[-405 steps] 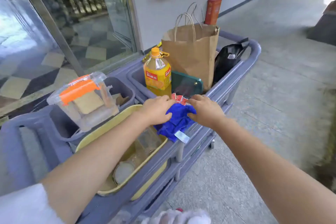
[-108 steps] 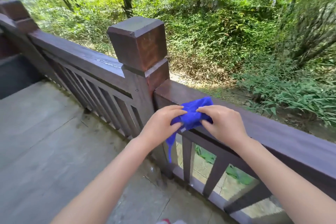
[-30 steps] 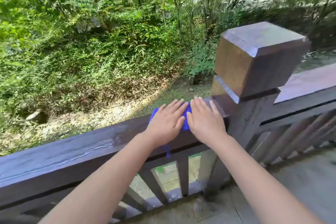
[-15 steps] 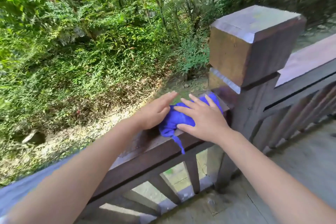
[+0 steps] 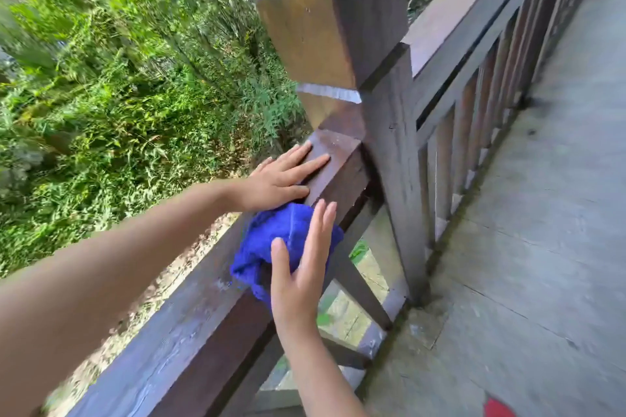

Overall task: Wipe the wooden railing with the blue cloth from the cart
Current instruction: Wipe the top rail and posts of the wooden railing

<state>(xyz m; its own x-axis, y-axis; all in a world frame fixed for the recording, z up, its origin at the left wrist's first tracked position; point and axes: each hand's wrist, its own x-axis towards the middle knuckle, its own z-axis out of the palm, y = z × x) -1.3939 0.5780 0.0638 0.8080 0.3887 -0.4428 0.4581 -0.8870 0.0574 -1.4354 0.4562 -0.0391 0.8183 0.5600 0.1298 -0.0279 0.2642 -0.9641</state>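
In the head view, our hands sit together at the top rail of the wooden railing [image 5: 189, 332]: the left hand [image 5: 277, 179] lies flat and spread on bare wood just short of the post [image 5: 342, 30], holding nothing, while the right hand [image 5: 298, 267] presses open-palmed, fingers straight, on the blue cloth [image 5: 271, 244]. The cloth is bunched on the rail's near edge, touching the left hand's heel and drooping slightly over the side. The rail's long axis runs from lower left up to the post, so we judge the next stroke should follow that line, led by the right hand, which alone covers the cloth.
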